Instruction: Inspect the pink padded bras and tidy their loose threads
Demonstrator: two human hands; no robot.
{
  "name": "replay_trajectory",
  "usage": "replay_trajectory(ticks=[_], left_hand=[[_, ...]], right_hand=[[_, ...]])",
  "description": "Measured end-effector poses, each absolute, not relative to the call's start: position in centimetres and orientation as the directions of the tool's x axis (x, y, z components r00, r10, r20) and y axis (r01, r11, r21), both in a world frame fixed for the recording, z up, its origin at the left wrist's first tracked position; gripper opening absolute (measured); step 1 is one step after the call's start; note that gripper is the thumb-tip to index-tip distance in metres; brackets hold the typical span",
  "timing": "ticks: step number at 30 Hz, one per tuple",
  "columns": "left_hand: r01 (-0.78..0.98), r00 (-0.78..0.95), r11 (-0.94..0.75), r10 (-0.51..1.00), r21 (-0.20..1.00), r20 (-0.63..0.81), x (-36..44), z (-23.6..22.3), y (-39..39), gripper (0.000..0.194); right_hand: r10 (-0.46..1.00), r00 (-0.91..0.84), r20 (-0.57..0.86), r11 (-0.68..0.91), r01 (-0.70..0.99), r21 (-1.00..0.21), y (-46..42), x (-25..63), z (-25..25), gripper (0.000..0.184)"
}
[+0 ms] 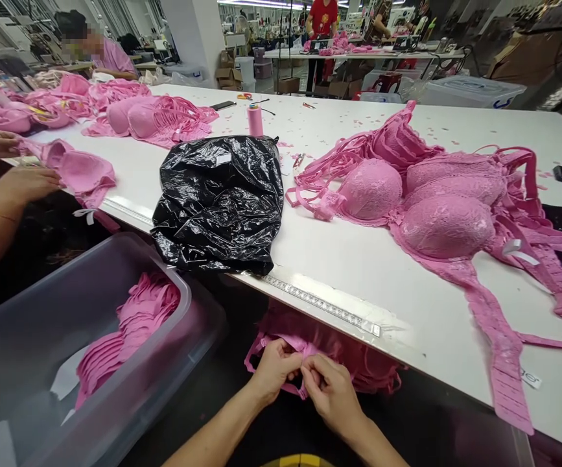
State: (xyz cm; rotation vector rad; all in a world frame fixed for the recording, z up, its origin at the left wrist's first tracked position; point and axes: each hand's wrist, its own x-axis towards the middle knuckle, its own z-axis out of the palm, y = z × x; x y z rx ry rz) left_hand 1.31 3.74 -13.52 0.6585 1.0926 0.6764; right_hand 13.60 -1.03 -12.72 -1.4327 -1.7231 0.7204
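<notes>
Below the table's front edge, my left hand (273, 370) pinches a pink bra (288, 340) near its strap. Close beside it, my right hand (332, 389) is closed with thumb and fingertips together on the same bra. The fingertips of both hands almost meet, and the exact bit of fabric between them is hidden. More pink lace (358, 357) hangs or lies behind the hands, in shadow under the tabletop. On the table to the right lies a pile of pink lace bras (446, 220), cups upward, with straps and bands spread out.
A black plastic bag (220, 207) lies at the table edge, with a pink thread cone (255, 121) behind. A measuring tape (319, 301) runs along the edge. At left stands a grey bin (183, 292) holding pink pieces (125, 337). A co-worker's hands (30, 181) handle another bra (86, 172).
</notes>
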Motion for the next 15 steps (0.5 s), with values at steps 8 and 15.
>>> replay_trajectory(ticks=[8,15], left_hand=[[-0.230,0.293,0.671,0.738,0.705,-0.608,1.0,-12.8,3.0,0.031],[-0.039,0.298,0.609,0.763,0.792,-0.573,1.0,-13.6,1.4,0.034]], right_hand=[[0.863,0.000,-0.506,-0.505,0.056,-0.861,-5.7,14.2,-12.8,0.046],[0.780,-0.024,-0.625,-0.618,-0.189,-0.763,-4.7,11.8,-14.0,0.043]])
